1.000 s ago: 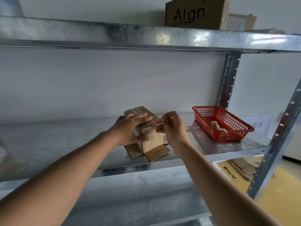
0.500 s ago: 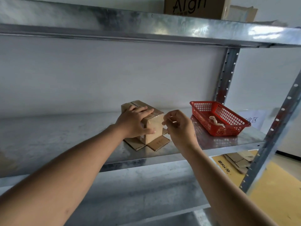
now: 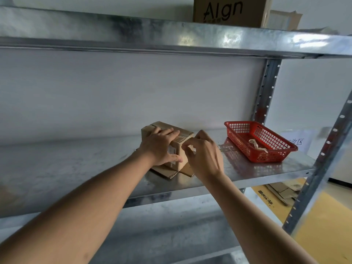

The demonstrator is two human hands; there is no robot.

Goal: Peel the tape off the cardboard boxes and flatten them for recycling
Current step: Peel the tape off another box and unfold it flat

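A small brown cardboard box stands on the middle metal shelf, its bottom flaps splayed out flat under it. My left hand grips the box, fingers laid over the top and thumb down the front face. My right hand is at the box's upper right edge, with thumb and fingertips pinched together on the clear tape there. The tape is hard to make out.
A red plastic basket with a crumpled tape scrap sits to the right on the same shelf. A large printed carton is on the shelf above. Flattened cardboard lies on the floor behind the right post.
My right hand, which had pulled away from the box to the right, has come back to its upper right edge. My left hand has kept its hold on the box.
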